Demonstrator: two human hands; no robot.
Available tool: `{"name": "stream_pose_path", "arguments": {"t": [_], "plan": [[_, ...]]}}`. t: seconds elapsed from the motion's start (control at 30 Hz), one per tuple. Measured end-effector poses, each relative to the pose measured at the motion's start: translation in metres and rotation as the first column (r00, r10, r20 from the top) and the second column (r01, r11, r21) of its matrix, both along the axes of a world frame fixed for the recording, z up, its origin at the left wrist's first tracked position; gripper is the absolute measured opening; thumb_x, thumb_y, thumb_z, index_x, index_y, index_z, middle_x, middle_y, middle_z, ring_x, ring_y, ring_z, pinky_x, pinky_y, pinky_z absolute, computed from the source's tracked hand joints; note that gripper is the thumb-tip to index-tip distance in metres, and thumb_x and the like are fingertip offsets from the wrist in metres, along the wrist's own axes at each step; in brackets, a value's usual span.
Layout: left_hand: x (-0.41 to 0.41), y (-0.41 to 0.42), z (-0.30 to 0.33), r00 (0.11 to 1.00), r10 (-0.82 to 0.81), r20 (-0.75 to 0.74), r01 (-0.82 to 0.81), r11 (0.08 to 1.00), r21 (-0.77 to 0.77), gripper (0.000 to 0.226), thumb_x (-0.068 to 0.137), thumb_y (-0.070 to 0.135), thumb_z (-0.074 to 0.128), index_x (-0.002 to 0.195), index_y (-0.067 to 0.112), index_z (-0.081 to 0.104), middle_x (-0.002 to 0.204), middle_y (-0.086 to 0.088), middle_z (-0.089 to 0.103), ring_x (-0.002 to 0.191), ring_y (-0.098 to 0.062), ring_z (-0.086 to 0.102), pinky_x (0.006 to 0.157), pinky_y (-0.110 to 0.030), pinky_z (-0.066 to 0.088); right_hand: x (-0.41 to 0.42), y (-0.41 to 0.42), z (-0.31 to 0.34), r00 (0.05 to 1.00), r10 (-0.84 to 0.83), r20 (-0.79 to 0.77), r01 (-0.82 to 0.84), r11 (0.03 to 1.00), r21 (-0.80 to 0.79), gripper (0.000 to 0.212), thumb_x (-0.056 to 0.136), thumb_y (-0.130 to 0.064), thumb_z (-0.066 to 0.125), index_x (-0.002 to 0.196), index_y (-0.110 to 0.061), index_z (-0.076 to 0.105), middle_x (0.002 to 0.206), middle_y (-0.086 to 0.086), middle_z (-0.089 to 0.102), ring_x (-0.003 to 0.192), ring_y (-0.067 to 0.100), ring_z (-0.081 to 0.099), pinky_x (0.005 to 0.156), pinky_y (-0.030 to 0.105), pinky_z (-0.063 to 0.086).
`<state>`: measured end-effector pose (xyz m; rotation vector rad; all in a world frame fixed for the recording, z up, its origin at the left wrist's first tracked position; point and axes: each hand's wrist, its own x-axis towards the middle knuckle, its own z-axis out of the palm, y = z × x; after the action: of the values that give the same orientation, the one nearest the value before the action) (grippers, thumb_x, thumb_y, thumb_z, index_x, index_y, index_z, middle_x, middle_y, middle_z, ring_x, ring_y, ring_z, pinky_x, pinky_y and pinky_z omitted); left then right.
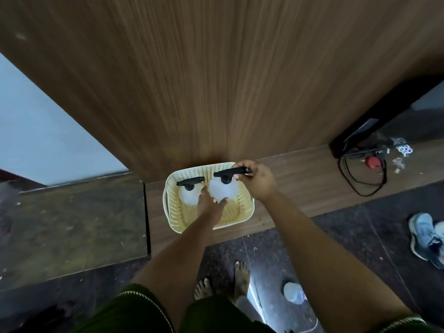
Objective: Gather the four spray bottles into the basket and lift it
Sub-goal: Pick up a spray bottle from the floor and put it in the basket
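A tall wood-grain panel [216,80] fills the upper part of the view, and a low wooden bench [300,186] runs along its foot. On the bench, close against the panel, sits a pale yellow perforated basket [245,200] with a slot handle in its left wall. Dark speckled floor [360,236] lies in front of the bench, with a blue and white shoe [425,236] at the right edge and a small clear bottle [294,293] lying nearer the person's bare feet. A black cable [360,174] loops on the bench's right end beside a red round object [372,162].

Two translucent white spray bottles with black trigger heads stand upright in the far half of the basket: the left bottle [188,197] and the right bottle [222,188], touching or nearly so.

The right hand [255,180] reaches over the basket's far right corner, its fingers curled around the black trigger head of the right bottle. The left hand [209,205] is down inside the basket, fingers roughly straight and pressed against the bodies of the two bottles; whether it grips either one cannot be told.
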<state>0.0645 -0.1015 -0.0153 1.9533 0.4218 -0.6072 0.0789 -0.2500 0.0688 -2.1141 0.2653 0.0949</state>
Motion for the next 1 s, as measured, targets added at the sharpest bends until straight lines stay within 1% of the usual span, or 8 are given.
{"name": "stream_pose_path", "arguments": {"t": [0.13,0.3,0.47,0.57,0.63,0.7,0.83,1.0], "plan": [[0.018,-0.004,-0.022,0.992,0.067,-0.107,-0.057,0.994,0.09,0.064,0.093,0.032,0.057,0.147,0.018,0.028,0.143,-0.011,0.049,0.127,-0.031,0.05,0.099,-0.038,0.043,0.007,-0.002,-0.032,0.999,0.001,0.032,0.0,1.0,-0.023,0.02,0.074,0.004,0.067,0.084,-0.013,0.069,0.079,-0.003,0.064,0.07,-0.012,0.054,0.065,-0.002,0.036],[0.024,-0.01,-0.052,0.981,0.108,-0.164,-0.094,0.992,0.088,0.055,0.094,0.021,0.054,0.146,0.021,0.033,0.145,-0.006,0.048,0.127,-0.026,0.05,0.088,-0.028,0.041,0.02,-0.007,-0.061,0.999,0.043,-0.024,-0.044,0.998,-0.046,0.019,0.075,0.003,0.068,0.086,-0.012,0.069,0.085,0.001,0.065,0.075,0.009,0.053,0.066,0.0,0.037],[0.026,-0.018,-0.064,0.979,0.113,-0.172,-0.102,0.992,0.069,0.056,0.093,0.016,0.054,0.145,0.02,0.034,0.147,-0.003,0.044,0.127,-0.024,0.048,0.091,-0.029,0.042,0.022,-0.008,-0.075,0.997,0.059,-0.054,-0.063,0.995,-0.078,0.021,0.076,-0.001,0.069,0.095,-0.01,0.071,0.096,0.008,0.07,0.085,0.012,0.055,0.07,0.011,0.035],[0.028,-0.02,-0.065,0.986,0.083,-0.148,-0.071,0.994,0.082,0.057,0.093,0.015,0.055,0.146,0.018,0.033,0.148,-0.003,0.043,0.128,-0.022,0.048,0.088,-0.024,0.04,0.026,-0.006,-0.076,0.997,0.051,-0.063,-0.058,0.993,-0.102,0.021,0.076,-0.002,0.069,0.096,-0.011,0.071,0.1,0.007,0.071,0.09,0.016,0.059,0.076,0.016,0.04],[0.029,-0.02,-0.067,0.986,0.066,-0.151,-0.054,0.995,0.086,0.058,0.093,0.014,0.054,0.146,0.017,0.032,0.148,-0.005,0.043,0.128,-0.022,0.048,0.096,-0.027,0.043,0.03,-0.005,-0.075,0.996,0.068,-0.057,-0.074,0.99,-0.124,0.022,0.077,-0.001,0.069,0.097,-0.01,0.07,0.102,0.009,0.07,0.094,0.02,0.061,0.078,0.02,0.042],[0.028,-0.019,-0.068,0.983,0.072,-0.167,-0.059,0.995,0.079,0.059,0.093,0.013,0.054,0.147,0.017,0.031,0.146,-0.006,0.045,0.127,-0.023,0.049,0.103,-0.036,0.044,0.033,-0.004,-0.074,0.996,0.063,-0.064,-0.07,0.991,-0.111,0.023,0.078,0.001,0.068,0.098,-0.008,0.07,0.104,0.011,0.069,0.096,0.023,0.061,0.079,0.021,0.042],[0.029,-0.018,-0.069,0.983,0.05,-0.179,-0.033,0.995,0.097,0.061,0.092,0.015,0.055,0.147,0.018,0.031,0.144,-0.007,0.046,0.125,-0.025,0.05,0.103,-0.042,0.046,0.035,-0.003,-0.073,0.993,0.073,-0.094,-0.085,0.988,-0.126,0.028,0.079,-0.001,0.068,0.106,-0.011,0.067,0.109,0.01,0.065,0.097,0.021,0.058,0.081,0.02,0.04],[0.03,-0.015,-0.067,0.987,-0.036,-0.155,0.06,0.986,0.153,0.062,0.092,0.016,0.056,0.148,0.018,0.028,0.149,-0.005,0.041,0.129,-0.026,0.048,0.103,-0.04,0.046,0.032,-0.001,-0.07,0.989,0.077,-0.129,-0.1,0.979,-0.177,0.042,0.079,-0.004,0.071,0.119,-0.015,0.061,0.12,0.007,0.057,0.097,0.013,0.054,0.081,0.012,0.036]]}}
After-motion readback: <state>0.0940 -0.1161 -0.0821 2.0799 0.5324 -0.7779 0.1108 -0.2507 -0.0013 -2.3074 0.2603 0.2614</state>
